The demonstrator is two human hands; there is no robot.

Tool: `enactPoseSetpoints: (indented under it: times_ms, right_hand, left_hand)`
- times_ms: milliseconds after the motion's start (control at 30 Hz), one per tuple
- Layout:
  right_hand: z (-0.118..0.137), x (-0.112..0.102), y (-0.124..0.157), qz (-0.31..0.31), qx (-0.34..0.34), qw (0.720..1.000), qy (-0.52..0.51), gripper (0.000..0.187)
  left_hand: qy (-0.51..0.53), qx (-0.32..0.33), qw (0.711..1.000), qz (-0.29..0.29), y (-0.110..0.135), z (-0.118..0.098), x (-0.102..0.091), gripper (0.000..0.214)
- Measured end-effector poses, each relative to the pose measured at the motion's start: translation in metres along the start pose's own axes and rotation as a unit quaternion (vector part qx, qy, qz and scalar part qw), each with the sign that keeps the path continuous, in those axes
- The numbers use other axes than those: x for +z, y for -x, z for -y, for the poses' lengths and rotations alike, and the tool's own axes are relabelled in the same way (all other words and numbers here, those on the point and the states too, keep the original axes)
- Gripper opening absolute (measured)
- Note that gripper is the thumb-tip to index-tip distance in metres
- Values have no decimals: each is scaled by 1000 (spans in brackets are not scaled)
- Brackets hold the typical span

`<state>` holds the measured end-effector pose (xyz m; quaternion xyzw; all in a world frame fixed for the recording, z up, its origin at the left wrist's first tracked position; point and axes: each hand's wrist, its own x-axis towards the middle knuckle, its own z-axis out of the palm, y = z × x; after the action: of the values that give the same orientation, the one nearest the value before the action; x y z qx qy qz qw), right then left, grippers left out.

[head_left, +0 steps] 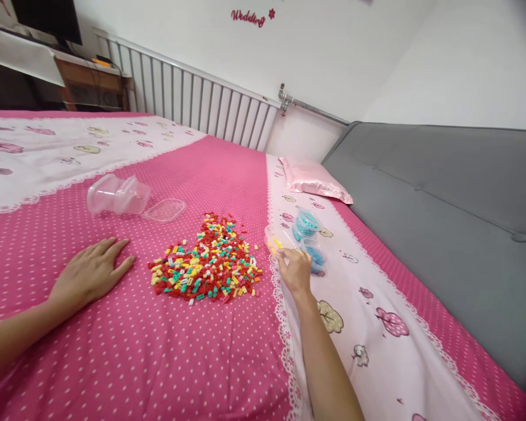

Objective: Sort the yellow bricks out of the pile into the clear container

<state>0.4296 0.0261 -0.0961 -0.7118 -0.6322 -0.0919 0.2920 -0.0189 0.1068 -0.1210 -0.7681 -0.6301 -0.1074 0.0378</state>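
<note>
A loose heap of small red, yellow, green and white plastic building pieces (210,263) lies on the pink bedspread. To its left, my left hand (92,269) rests flat on the cloth, fingers stretched and holding nothing. On the other side of the heap, my right hand (296,269) is at a clear plastic container (284,235) with yellow pieces (274,243) in it. Its fingers are drawn together at the container's near side; whatever is between them is hidden. Just beyond stand two clear tubs, one with turquoise pieces (307,224) and one with blue pieces (314,256).
Stacked clear containers (119,195) lie on their side at the left, beside a flat clear lid (164,210). A pink pillow (313,180) lies near the grey padded headboard (442,204). A white radiator (188,88) runs along the wall behind the bed.
</note>
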Motion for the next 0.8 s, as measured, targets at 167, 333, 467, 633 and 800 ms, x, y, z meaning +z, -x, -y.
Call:
enactPoseSetpoints:
  times_ms: [167,333,467,633,800]
  right_hand:
    - [48,-29,8,-27,-67,994,-83,18]
    - [121,-43,37,30,-135,974,-178,16]
    - [174,-37,59,86,-185,954,-220,16]
    - [230,-35,78,168,-269,935,-158,19]
    - [283,-30,100,225,-289,929,-49,23]
  left_hand:
    - [-57,-10,998,27,6,-11,-11,70]
    - [-18,-9,1000,3,13,-14,-13,71]
    - [102,-31,993,-41,23,-16,-14,64]
    - [326,-74,938,-96,41,-17,-16,44]
    - [471,-114,862,-149,60,-8,-10,39]
